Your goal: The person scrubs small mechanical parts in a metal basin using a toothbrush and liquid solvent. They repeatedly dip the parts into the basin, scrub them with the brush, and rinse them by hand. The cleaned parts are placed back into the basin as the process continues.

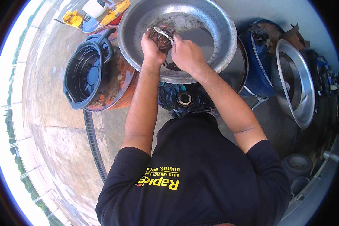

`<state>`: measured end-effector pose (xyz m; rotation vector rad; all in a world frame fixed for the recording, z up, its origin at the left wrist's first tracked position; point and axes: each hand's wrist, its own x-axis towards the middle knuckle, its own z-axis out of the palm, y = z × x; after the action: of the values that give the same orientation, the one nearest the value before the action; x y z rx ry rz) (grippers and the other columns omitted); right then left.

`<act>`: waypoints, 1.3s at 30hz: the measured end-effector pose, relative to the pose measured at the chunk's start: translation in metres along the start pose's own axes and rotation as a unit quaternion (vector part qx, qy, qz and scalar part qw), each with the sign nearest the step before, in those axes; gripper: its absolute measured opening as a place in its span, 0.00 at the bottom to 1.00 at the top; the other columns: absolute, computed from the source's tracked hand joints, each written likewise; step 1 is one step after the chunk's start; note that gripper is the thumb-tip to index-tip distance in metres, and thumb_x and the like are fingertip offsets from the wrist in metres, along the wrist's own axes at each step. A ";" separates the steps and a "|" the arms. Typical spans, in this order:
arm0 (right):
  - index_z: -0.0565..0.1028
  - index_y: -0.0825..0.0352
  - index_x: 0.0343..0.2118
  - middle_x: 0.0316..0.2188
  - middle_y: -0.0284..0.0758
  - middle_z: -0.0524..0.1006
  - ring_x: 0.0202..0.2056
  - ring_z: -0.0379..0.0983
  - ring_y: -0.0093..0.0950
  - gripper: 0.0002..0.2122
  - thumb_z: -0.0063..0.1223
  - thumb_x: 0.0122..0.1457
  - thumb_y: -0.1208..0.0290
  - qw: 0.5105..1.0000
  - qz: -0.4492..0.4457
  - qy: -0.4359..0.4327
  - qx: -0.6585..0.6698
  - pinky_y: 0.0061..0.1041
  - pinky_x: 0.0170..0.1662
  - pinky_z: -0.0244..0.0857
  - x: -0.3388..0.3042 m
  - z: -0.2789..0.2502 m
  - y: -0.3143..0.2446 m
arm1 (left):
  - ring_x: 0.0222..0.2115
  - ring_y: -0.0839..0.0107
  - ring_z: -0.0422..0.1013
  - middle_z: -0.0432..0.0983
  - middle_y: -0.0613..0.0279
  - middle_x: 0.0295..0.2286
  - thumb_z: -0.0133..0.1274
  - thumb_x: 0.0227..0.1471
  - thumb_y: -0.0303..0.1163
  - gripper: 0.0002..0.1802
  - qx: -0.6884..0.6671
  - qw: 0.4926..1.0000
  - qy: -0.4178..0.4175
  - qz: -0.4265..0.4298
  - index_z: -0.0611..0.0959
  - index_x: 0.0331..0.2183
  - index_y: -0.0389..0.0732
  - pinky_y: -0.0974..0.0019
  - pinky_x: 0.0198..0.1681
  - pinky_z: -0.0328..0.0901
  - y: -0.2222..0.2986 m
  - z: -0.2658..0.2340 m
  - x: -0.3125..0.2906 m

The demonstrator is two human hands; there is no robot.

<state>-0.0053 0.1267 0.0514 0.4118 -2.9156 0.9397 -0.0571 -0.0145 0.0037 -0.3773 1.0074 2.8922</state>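
Over a wide metal basin (pixel 226 45) with dark liquid in its bottom, both hands work close together. My left hand (pixel 153 49) is closed around a round, grimy reddish-brown part (pixel 162 39) with openings in its face. A thin pale stick-like tool, perhaps a small brush (pixel 162 32), lies across that part. Its near end runs into the fingers of my right hand (pixel 187 53), which are closed on it. The tool's exact kind is hard to make out, and my fingers hide some of the part's edge.
To the left, a black drain pan (pixel 72 89) sits on an orange drum (pixel 127 84). A blue drum (pixel 260 62) and a second metal basin (pixel 308 90) stand at right. Below the near rim is a dark container with a round opening (pixel 184 98). A floor grating (pixel 92 139) runs at left.
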 end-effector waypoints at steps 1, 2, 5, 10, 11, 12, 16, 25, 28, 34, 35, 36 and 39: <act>0.75 0.70 0.49 0.29 0.53 0.83 0.35 0.81 0.56 0.13 0.46 0.68 0.67 0.999 0.011 -0.036 -0.006 0.55 0.40 0.76 -0.006 -0.001 -0.005 | 0.42 0.47 0.78 0.82 0.40 0.42 0.29 0.71 0.53 0.35 0.006 1.000 -0.019 0.001 0.80 0.48 0.32 0.45 0.48 0.73 0.000 -0.007 0.004; 0.75 0.69 0.49 0.28 0.53 0.83 0.35 0.81 0.56 0.13 0.46 0.68 0.67 0.999 -0.009 -0.038 -0.009 0.55 0.40 0.75 -0.014 0.000 -0.005 | 0.42 0.46 0.78 0.82 0.41 0.42 0.30 0.71 0.53 0.35 0.004 1.000 -0.018 -0.003 0.80 0.49 0.33 0.45 0.47 0.73 0.003 -0.004 0.001; 0.76 0.67 0.50 0.28 0.51 0.82 0.34 0.82 0.55 0.13 0.47 0.69 0.66 0.997 -0.050 -0.047 -0.016 0.55 0.39 0.75 -0.029 0.005 0.003 | 0.42 0.45 0.78 0.81 0.41 0.43 0.32 0.71 0.53 0.33 -0.024 0.999 -0.036 -0.021 0.79 0.50 0.34 0.46 0.44 0.72 0.015 -0.003 -0.003; 0.75 0.68 0.49 0.30 0.50 0.83 0.34 0.83 0.52 0.13 0.47 0.68 0.66 0.997 -0.047 -0.016 -0.058 0.53 0.37 0.76 -0.040 -0.005 0.036 | 0.44 0.44 0.78 0.81 0.40 0.44 0.35 0.69 0.50 0.32 0.004 1.000 -0.017 0.009 0.80 0.51 0.32 0.44 0.48 0.72 0.023 -0.003 -0.005; 0.75 0.69 0.48 0.30 0.50 0.83 0.33 0.83 0.51 0.13 0.48 0.68 0.66 0.997 -0.033 -0.005 -0.065 0.51 0.37 0.77 -0.035 -0.007 0.040 | 0.45 0.43 0.78 0.82 0.40 0.45 0.36 0.69 0.49 0.31 0.015 1.000 -0.013 0.018 0.80 0.51 0.31 0.42 0.51 0.72 0.022 -0.001 -0.005; 0.75 0.69 0.48 0.30 0.50 0.83 0.34 0.83 0.51 0.13 0.47 0.68 0.66 0.998 -0.033 0.000 -0.060 0.51 0.37 0.77 -0.031 -0.007 0.040 | 0.45 0.43 0.78 0.82 0.40 0.45 0.37 0.68 0.48 0.31 0.025 0.999 -0.008 0.026 0.80 0.51 0.31 0.41 0.53 0.72 0.022 0.000 -0.005; 0.75 0.69 0.46 0.31 0.49 0.83 0.34 0.83 0.52 0.12 0.46 0.69 0.67 0.999 -0.017 0.032 -0.037 0.52 0.38 0.77 -0.015 -0.005 0.032 | 0.44 0.46 0.79 0.82 0.42 0.44 0.37 0.69 0.48 0.29 0.056 0.997 -0.017 0.045 0.80 0.50 0.31 0.39 0.52 0.74 0.018 0.003 -0.007; 0.75 0.70 0.44 0.29 0.53 0.83 0.34 0.82 0.54 0.12 0.45 0.70 0.67 1.000 0.001 0.021 -0.016 0.53 0.39 0.76 -0.019 0.001 0.027 | 0.46 0.50 0.79 0.82 0.44 0.44 0.37 0.70 0.49 0.30 0.071 0.997 0.002 0.036 0.80 0.51 0.33 0.42 0.46 0.76 0.016 0.005 -0.011; 0.75 0.70 0.43 0.27 0.53 0.82 0.33 0.82 0.54 0.12 0.45 0.69 0.67 0.999 0.004 0.032 -0.006 0.54 0.39 0.76 -0.019 0.000 0.029 | 0.46 0.49 0.79 0.83 0.44 0.43 0.37 0.69 0.49 0.31 0.068 0.997 0.002 0.035 0.81 0.50 0.32 0.41 0.47 0.76 0.014 0.000 -0.012; 0.78 0.68 0.43 0.28 0.50 0.83 0.33 0.83 0.51 0.11 0.48 0.67 0.67 0.996 -0.018 -0.025 -0.081 0.51 0.38 0.78 -0.035 -0.015 0.018 | 0.35 0.59 0.80 0.83 0.51 0.36 0.38 0.72 0.45 0.26 0.116 0.992 -0.017 0.046 0.83 0.47 0.34 0.53 0.38 0.77 0.017 -0.002 -0.006; 0.78 0.67 0.44 0.28 0.49 0.84 0.32 0.84 0.50 0.11 0.48 0.67 0.67 0.995 -0.031 -0.024 -0.096 0.49 0.38 0.78 -0.036 -0.018 0.017 | 0.33 0.61 0.79 0.83 0.52 0.35 0.38 0.72 0.44 0.25 0.130 0.990 -0.023 0.048 0.83 0.47 0.34 0.55 0.37 0.77 0.016 -0.001 -0.005; 0.79 0.67 0.44 0.28 0.47 0.84 0.32 0.84 0.49 0.11 0.49 0.67 0.67 0.993 -0.033 -0.023 -0.110 0.48 0.38 0.79 -0.034 -0.021 0.019 | 0.32 0.62 0.79 0.83 0.53 0.34 0.39 0.71 0.44 0.25 0.144 0.988 -0.029 0.051 0.83 0.47 0.34 0.57 0.36 0.77 0.015 -0.001 -0.006; 0.80 0.66 0.42 0.28 0.44 0.83 0.32 0.85 0.45 0.11 0.51 0.65 0.66 0.987 -0.047 0.027 -0.151 0.44 0.37 0.79 -0.009 -0.027 0.030 | 0.34 0.63 0.81 0.84 0.51 0.36 0.39 0.72 0.44 0.25 0.243 0.967 -0.020 0.075 0.83 0.46 0.34 0.57 0.36 0.77 0.011 0.000 -0.007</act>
<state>-0.0055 0.1682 0.0555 0.4892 -2.8912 0.4764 -0.0517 -0.0224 0.0122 -0.2138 1.7411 2.6230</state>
